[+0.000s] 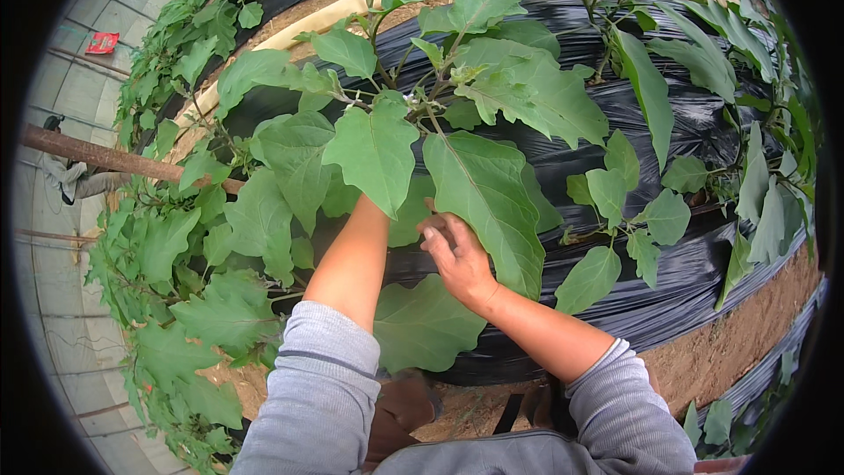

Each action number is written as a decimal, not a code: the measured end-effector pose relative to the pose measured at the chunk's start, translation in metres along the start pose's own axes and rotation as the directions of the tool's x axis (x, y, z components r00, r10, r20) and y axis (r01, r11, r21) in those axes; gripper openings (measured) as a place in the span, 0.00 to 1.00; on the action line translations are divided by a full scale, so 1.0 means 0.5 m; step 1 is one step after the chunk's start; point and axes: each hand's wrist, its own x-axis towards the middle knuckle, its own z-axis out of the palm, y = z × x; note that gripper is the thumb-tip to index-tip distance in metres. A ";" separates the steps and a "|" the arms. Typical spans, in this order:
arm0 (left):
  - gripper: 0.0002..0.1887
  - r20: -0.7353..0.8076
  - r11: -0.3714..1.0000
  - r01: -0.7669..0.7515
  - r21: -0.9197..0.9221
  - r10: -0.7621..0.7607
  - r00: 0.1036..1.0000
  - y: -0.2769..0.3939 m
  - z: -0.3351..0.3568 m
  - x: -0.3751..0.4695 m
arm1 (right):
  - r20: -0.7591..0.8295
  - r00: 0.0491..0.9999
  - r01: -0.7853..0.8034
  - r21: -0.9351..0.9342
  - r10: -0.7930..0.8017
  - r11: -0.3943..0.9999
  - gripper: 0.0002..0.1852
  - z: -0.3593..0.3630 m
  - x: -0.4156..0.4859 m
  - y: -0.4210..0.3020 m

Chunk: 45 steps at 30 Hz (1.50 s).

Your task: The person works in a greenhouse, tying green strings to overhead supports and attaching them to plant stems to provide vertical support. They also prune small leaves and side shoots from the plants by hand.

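Note:
A large leafy plant, apparently an eggplant, spreads in front of me, its broad green leaf [373, 148] covering my left hand. Only my left forearm and rolled grey sleeve show, reaching up under the foliage. Beside a long drooping leaf [491, 194], my right hand [456, 257] is raised with its fingers bent and thumb towards the left. Whether those fingers pinch anything small cannot be made out. Another wide leaf [425, 326] lies below, between my two forearms. The plant's upper stems [435, 89] carry small buds.
Black plastic mulch [547, 138] covers the bed. A smaller plant [610, 211] grows at the right. A rusty pole [119, 155] juts in from the left, near another person [82, 178]. A pale hose [316, 18] curves behind; bare soil [738, 316] borders the bed.

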 end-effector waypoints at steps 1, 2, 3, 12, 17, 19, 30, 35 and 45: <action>0.12 -0.012 0.999 -0.018 0.034 0.018 1.000 0.002 0.001 0.006 | -0.030 0.996 0.085 0.024 -0.085 0.996 0.23 -0.012 0.003 -0.006; 0.12 -0.025 0.997 -0.035 0.069 0.037 0.999 0.003 0.001 0.015 | -0.084 0.992 0.108 0.125 -0.098 0.986 0.24 -0.017 0.011 -0.013; 0.13 -0.034 0.993 -0.055 0.104 0.059 0.998 0.005 0.006 0.023 | -0.124 0.983 0.151 0.116 -0.136 0.982 0.25 -0.026 0.018 -0.019; 0.15 -0.051 0.834 -0.316 0.453 0.378 0.925 0.009 0.034 0.120 | -0.295 0.904 0.323 0.000 -0.309 0.946 0.25 -0.096 0.120 -0.033; 0.27 -0.044 0.979 -0.202 0.024 0.203 0.978 0.049 0.052 0.112 | -0.301 0.908 0.256 -0.150 -0.291 0.955 0.27 -0.087 0.129 -0.030; 0.30 0.026 0.983 -0.168 0.079 0.167 0.986 0.061 0.060 0.106 | -0.301 0.913 0.226 -0.190 -0.276 0.955 0.27 -0.070 0.119 -0.023; 0.23 0.044 0.983 -0.176 -0.049 0.178 0.983 0.014 0.137 0.196 | -0.268 0.924 0.245 -0.135 -0.274 0.960 0.26 -0.018 0.081 0.017; 0.28 0.085 0.908 -0.109 -0.404 0.156 0.984 -0.010 0.158 0.211 | -0.141 0.979 0.135 -0.088 -0.146 0.987 0.19 0.005 0.106 0.069; 0.10 0.388 0.879 0.312 -0.359 -0.164 0.907 -0.011 0.099 0.126 | -0.174 0.973 -0.201 -0.333 0.149 0.921 0.17 0.024 0.253 0.301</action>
